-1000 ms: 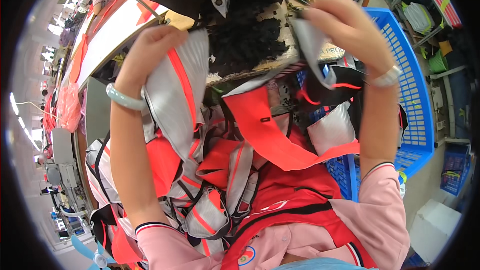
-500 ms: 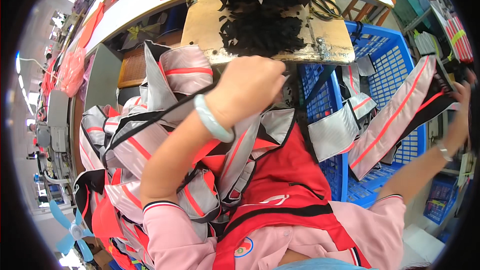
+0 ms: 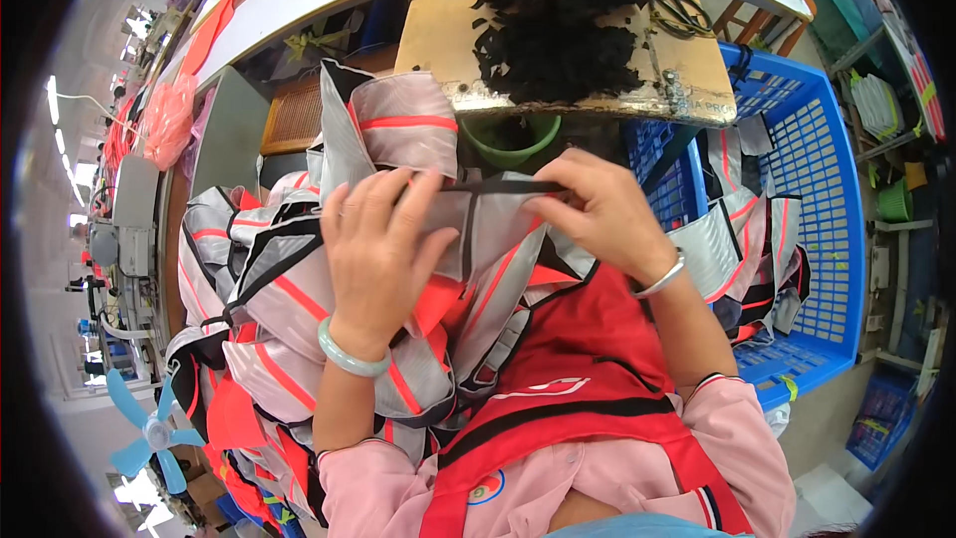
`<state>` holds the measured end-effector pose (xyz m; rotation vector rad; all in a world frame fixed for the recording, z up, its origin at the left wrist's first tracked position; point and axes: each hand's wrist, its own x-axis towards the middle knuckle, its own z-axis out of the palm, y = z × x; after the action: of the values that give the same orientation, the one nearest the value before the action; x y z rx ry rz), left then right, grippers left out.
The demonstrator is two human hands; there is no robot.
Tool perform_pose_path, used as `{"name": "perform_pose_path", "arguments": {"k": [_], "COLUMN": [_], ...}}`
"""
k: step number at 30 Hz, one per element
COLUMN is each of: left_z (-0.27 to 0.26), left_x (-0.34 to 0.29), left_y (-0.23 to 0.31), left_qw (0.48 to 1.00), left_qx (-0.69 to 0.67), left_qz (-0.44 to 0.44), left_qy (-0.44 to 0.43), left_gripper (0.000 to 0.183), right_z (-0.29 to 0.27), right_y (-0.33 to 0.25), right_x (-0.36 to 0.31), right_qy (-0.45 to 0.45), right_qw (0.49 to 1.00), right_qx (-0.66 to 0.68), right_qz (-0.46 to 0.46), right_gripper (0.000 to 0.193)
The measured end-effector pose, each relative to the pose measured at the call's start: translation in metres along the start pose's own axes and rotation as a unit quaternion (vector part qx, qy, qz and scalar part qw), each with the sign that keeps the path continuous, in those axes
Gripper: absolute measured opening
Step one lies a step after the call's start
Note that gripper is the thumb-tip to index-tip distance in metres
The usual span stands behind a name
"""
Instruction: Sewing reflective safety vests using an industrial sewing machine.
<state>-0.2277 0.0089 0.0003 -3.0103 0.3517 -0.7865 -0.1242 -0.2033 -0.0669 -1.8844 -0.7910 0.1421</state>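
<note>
Your right hand [image 3: 609, 219] pinches the black-bound edge of a silvery-grey fabric piece [image 3: 503, 221], held in front of the worn yellow wooden tabletop [image 3: 438, 35], while your left hand [image 3: 376, 251] spreads its fingers over the other end; I cannot tell whether they grip. If they only rest there, the edge could slip and twist, or the heaped grey, red-striped fabric pieces [image 3: 289, 287] beside it could snag it.
</note>
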Motion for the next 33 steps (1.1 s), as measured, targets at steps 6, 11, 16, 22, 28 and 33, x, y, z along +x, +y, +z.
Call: {"name": "perform_pose_path", "arguments": {"k": [6,11,16,22,28,33], "left_z": [0.015,0.009,0.026,0.054,0.087,0.1], "left_x": [0.007,0.056,0.098,0.135,0.159,0.176], "left_y": [-0.01,0.01,0.006,-0.004,-0.022,-0.033], "left_qw": [0.983,0.937,0.918,0.892,0.91,0.896], "left_qx": [-0.165,-0.343,-0.392,-0.426,-0.39,-0.407], "left_qz": [-0.08,-0.058,-0.063,-0.124,-0.115,-0.135], "left_qy": [0.006,0.037,0.008,-0.088,-0.082,-0.118], "left_gripper": [0.03,0.016,0.015,0.025,0.032,0.035], "right_z": [0.0,-0.052,-0.082,-0.095,-0.104,-0.112], "right_y": [-0.014,-0.029,-0.02,0.007,0.032,0.04], "right_x": [-0.001,0.004,0.025,0.056,0.089,0.108], "right_qy": [0.005,0.094,0.124,0.14,0.102,0.083], "right_qw": [0.992,0.995,0.988,0.985,0.987,0.987], "right_qx": [-0.073,0.001,-0.092,-0.101,-0.108,-0.124], "right_qz": [-0.101,-0.031,-0.027,0.032,0.06,0.065], "right_gripper": [0.016,0.012,0.019,0.034,0.038,0.042]}}
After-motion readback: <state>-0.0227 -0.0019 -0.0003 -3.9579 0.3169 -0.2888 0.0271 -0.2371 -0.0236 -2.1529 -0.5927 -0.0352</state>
